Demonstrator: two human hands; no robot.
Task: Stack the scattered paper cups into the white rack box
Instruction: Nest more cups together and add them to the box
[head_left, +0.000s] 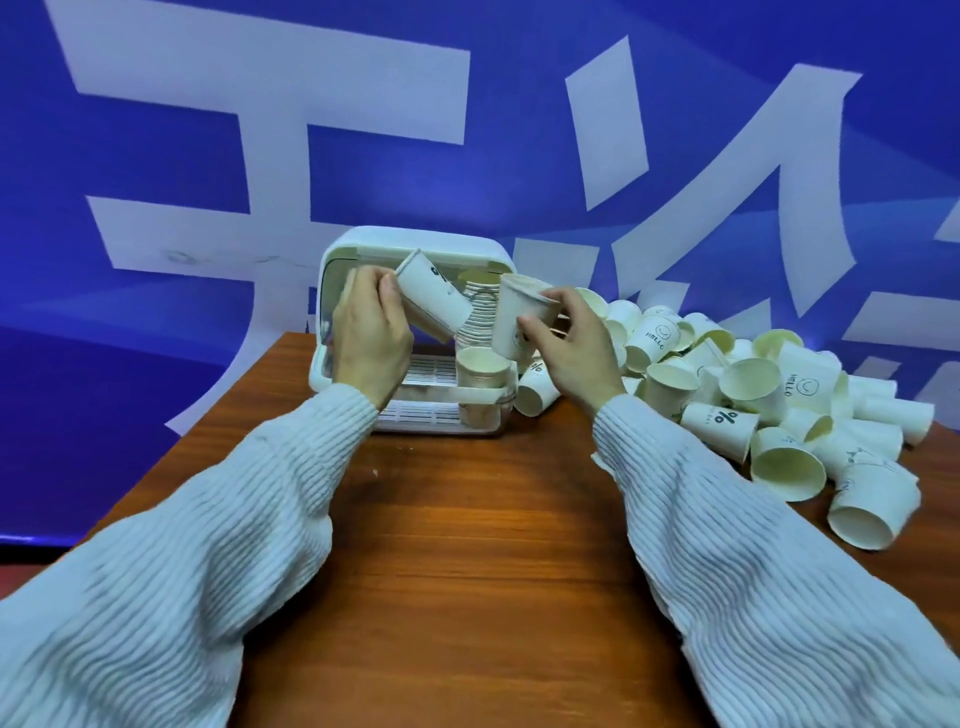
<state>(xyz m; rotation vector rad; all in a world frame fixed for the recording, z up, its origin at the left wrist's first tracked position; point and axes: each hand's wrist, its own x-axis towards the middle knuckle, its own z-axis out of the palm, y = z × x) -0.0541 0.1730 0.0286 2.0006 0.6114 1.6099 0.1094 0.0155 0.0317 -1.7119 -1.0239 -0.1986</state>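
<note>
Two thin white paper cups being held up before the open white plastic rack box (343, 249): left hand (369, 332) gripping tilted cup (434, 299), right hand (571, 348) pinching upright cup (519, 317). Probably light, crushable; gripping softly mid-wall.

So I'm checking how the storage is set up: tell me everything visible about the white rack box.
The white rack box is smooth plastic with rounded corners, standing at the table's far edge, its open front facing the person. A slatted white grid forms its floor. Inside stand a tall nested cup stack and a shorter one. The left hand partly hides it.
</note>
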